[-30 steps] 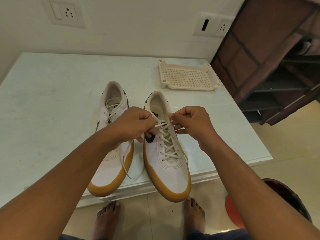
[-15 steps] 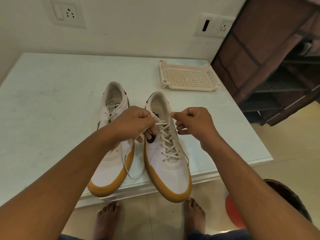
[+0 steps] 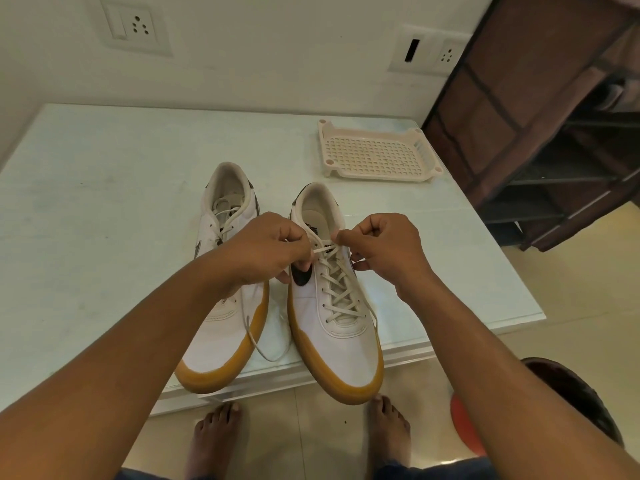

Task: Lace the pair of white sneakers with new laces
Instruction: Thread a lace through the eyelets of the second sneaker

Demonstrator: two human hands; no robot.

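Note:
Two white sneakers with tan soles stand side by side at the table's near edge, toes toward me. The right sneaker point(image 3: 341, 337) carries a cream lace point(image 3: 341, 292) crossed through several eyelets. My left hand point(image 3: 263, 251) pinches one lace end at the shoe's upper left. On the other side, my right hand point(image 3: 384, 247) pinches the second end near the top eyelets. A loose lace loop point(image 3: 266, 351) hangs between the shoes. The left sneaker point(image 3: 221, 341) is partly hidden under my left forearm, with lace lying in its opening.
A cream perforated plastic tray point(image 3: 377, 154) sits upside down at the back right of the pale table point(image 3: 104, 209). A dark brown shelf rack point(image 3: 554, 126) stands to the right. My bare feet point(image 3: 216, 434) and a red-and-dark stool point(image 3: 568, 396) are on the floor.
Both hands have shifted slightly apart and upward, pulling the lace ends at the top of the right sneaker. The shoes have stayed in place.

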